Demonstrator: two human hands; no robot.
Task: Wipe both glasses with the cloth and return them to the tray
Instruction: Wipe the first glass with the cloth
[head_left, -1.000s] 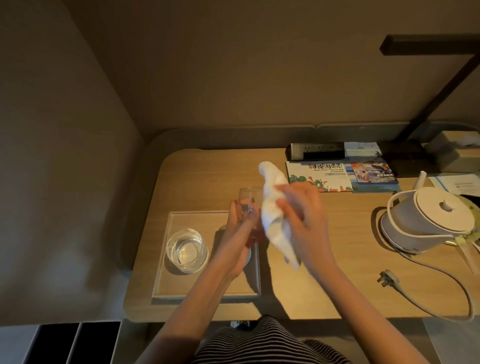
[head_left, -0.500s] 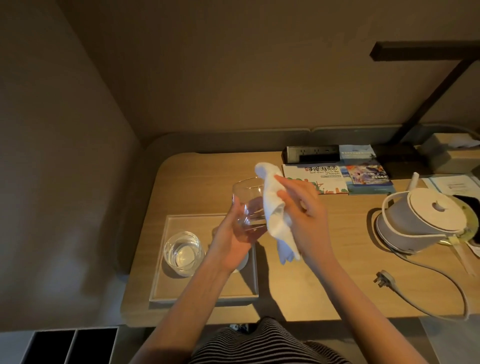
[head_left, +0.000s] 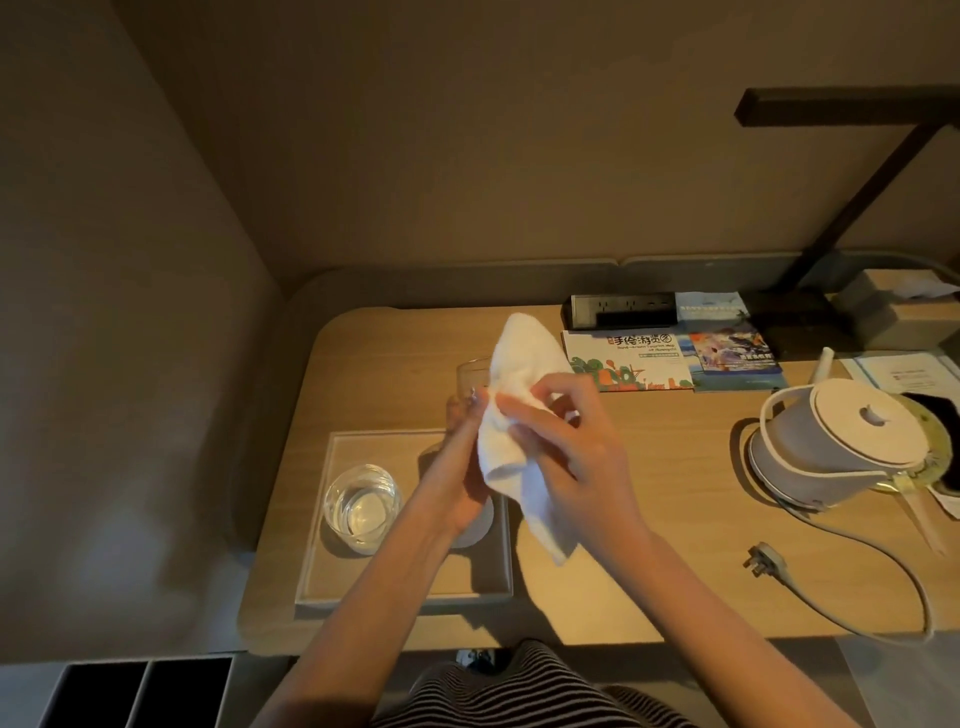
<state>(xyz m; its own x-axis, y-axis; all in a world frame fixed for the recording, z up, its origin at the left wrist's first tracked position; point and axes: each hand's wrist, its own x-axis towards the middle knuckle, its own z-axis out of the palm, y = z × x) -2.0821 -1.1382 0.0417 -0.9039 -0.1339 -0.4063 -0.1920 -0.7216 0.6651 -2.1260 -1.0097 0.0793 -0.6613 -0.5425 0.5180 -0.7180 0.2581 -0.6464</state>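
— Since half a second ago the white cloth (head_left: 511, 441) has come across the held clear drinking glass (head_left: 471, 375), hasn't it? Earlier most of the tumbler showed beside it.

— Yes. Now only its rim and upper left wall peek out left of the fabric. The right hand (head_left: 569, 452) has its grip pinched on the white cloth, fingers pressing the fabric against the glass, with one end of the cloth standing up above the knuckles and the other hanging down below the wrist.

— And the other hand?

— The left hand (head_left: 460, 467) has its grip wrapped round the held clear drinking glass from below, fingertips at the wall. Hand and glass are raised over the right half of the pale rectangular tray (head_left: 311, 545).

— What of the second one?

— The second clear round glass (head_left: 362, 506) stands upright in the left half of that tray, untouched, well apart from both hands. A round pale coaster (head_left: 480, 527) lies on the tray just under the left wrist, partly hidden.

— Further out?

— The tray sits at the left end of the light wooden counter (head_left: 649, 545). A white electric kettle (head_left: 831, 452) stands at the right, its cord and plug (head_left: 761, 558) lying loose on the wood. Illustrated brochures (head_left: 670, 361) lie at the back, in front of a dark power strip (head_left: 621, 309).
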